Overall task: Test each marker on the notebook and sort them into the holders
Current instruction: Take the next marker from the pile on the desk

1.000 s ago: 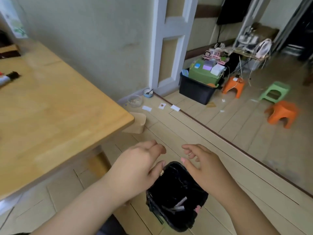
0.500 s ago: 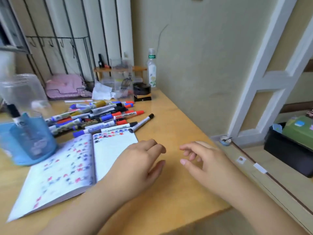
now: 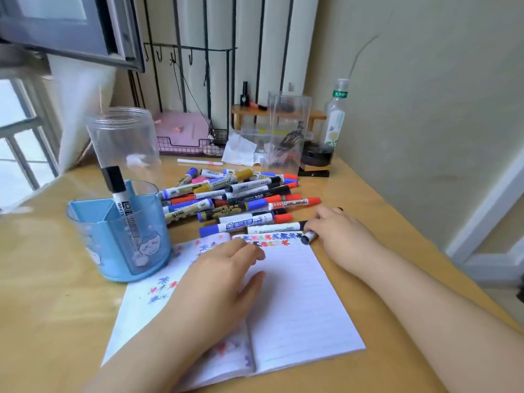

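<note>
Both hands have moved forward: left hand (image 3: 224, 276) rests flat on the notebook (image 3: 297, 302), right hand (image 3: 343, 234) pinches a black-capped marker (image 3: 307, 237) at the notebook's far right corner.

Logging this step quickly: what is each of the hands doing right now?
Left hand: open, fingers relaxed over the notebook, holding nothing.
Right hand: fingers closing on the black-capped marker at the notebook's top edge.
</note>
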Available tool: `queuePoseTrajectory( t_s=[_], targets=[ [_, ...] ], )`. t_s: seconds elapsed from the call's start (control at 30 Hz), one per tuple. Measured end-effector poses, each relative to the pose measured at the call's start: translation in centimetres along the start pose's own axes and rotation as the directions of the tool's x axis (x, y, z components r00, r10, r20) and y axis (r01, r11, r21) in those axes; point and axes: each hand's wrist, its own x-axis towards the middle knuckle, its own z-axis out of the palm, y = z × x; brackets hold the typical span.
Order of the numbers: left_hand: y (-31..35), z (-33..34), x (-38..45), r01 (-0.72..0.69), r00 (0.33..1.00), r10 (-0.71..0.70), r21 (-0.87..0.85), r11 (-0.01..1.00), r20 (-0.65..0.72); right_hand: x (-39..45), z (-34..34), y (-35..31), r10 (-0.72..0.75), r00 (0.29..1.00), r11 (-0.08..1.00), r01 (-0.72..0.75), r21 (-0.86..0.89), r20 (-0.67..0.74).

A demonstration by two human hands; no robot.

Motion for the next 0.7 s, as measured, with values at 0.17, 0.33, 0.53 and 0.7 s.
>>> queuePoseTrajectory(
  t_s=[0.17,0.33,0.53,0.7],
  targets=[
    [-0.1,-0.6,0.0,0.001,1.000,-0.001,0.030,1.000,0.002,0.2,-0.8,-0.5,-0.093,0.996,0.982,0.093,-0.163,0.003],
    [-0.5,-0.7,-0.1,0.051,0.998,-0.051,0.018,0.999,-0.023,-1.8,-6.3,-2.7,-0.037,0.936,0.963,0.126,0.237,-0.350],
    [-0.5,-1.2,0.1,0.155,0.977,-0.160,-0.049,0.987,-0.139,-4.2,-8.6,-5.6,0.294,0.938,0.270,0.101,0.957,-0.182],
    [-1.1,-1.2,0.1,0.096,0.993,-0.094,0.030,0.995,-0.078,-4.7,-5.1,-5.8,0.259,0.965,0.082,-0.069,0.994,0.046]
  ],
)
